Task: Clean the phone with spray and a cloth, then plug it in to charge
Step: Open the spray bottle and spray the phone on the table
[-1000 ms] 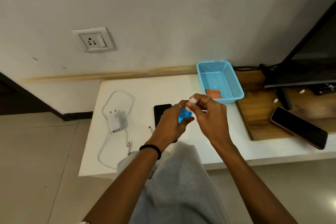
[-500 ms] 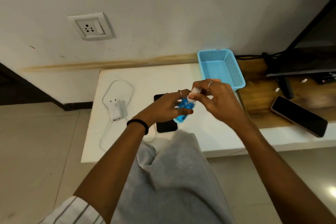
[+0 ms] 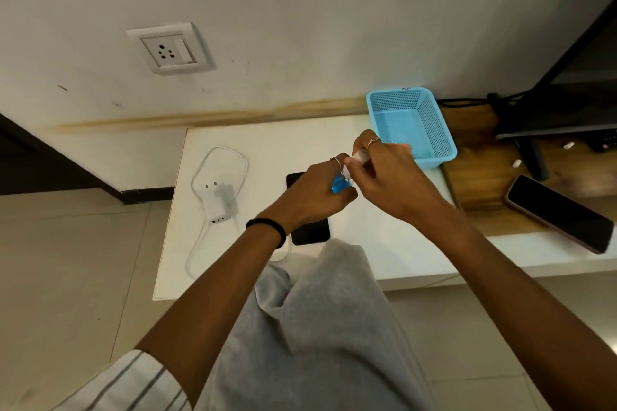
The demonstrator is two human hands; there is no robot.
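Wall socket: a white three-pin wall socket plate [image 3: 170, 47] sits on the wall above the left end of the shelf, well apart from the charger.
Shelf edge: the low white shelf top [image 3: 267, 143] ends on the left just beside the cable loop; bare white surface lies between the charger and the phone, and more between the hands and the near edge on the right.
Charger: a white plug-in charger block [image 3: 218, 203] lies flat near the left edge, its white looped cable [image 3: 213, 157] curving round it and trailing toward the near edge.
Phone: the black flat phone [image 3: 309, 228] lies on the shelf under the left wrist, partly hidden by it.
Left hand: the left hand [image 3: 314, 192] curls round the small blue spray bottle [image 3: 340, 183], held above the phone.
Right hand: the right hand [image 3: 387, 173] pinches the bottle's white cap [image 3: 359, 155] in its fingertips.
Change: the cap now sits slightly away from the bottle's neck, where it was on the bottle half a second ago; both hands stay over the phone.
Basket: the light blue perforated plastic basket [image 3: 430, 117] stands at the back right, against the wall; its near end is hidden by the right hand, so I cannot tell what it holds.
Right side: a second dark phone in a pink case [image 3: 561, 213] lies on the wooden board [image 3: 474, 173], overhanging its near edge.
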